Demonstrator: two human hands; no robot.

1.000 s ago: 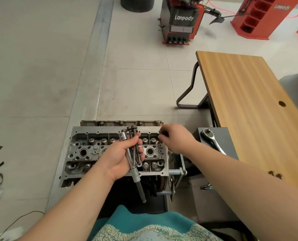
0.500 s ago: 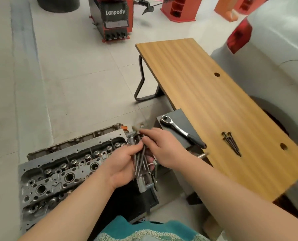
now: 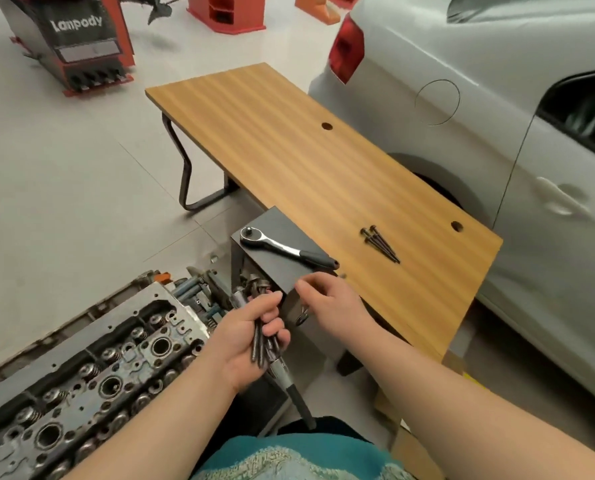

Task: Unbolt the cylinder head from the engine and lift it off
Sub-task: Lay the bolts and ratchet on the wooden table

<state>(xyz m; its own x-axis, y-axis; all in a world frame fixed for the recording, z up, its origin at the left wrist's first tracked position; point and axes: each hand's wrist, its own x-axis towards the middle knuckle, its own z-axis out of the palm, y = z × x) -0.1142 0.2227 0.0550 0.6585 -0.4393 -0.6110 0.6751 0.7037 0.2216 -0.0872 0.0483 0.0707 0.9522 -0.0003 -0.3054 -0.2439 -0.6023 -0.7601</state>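
- Down at the lower left of the head view, the cylinder head (image 3: pixel 81 372) lies on the engine with its valve springs and plug wells facing up, off the near left corner of the table (image 3: pixel 289 161).
- The left hand (image 3: pixel 246 344) is curled round a bundle of long head bolts (image 3: pixel 259 336) together with a tool with a black handle (image 3: pixel 294 389), whose grip sticks out below the palm toward the person.
- The right hand (image 3: pixel 327 304) has its fingers bent and its fingertips drawn together at the near edge of a black stand (image 3: pixel 282 233); whether it pinches anything between them I cannot tell.
- A ratchet wrench (image 3: pixel 282 249) lies flat on top of the black stand, head toward the far left, black grip toward the table.
- The black stand sits against the table's left long edge, near its near end.
- Four loose bolts (image 3: pixel 379 242) lie together on the table near its near right corner, beside a round cable hole.
- A silver car (image 3: pixel 514 133) stands along the table's right edge.
- A red and black tyre machine (image 3: pixel 77 39) stands on the floor beyond the table's far left corner.
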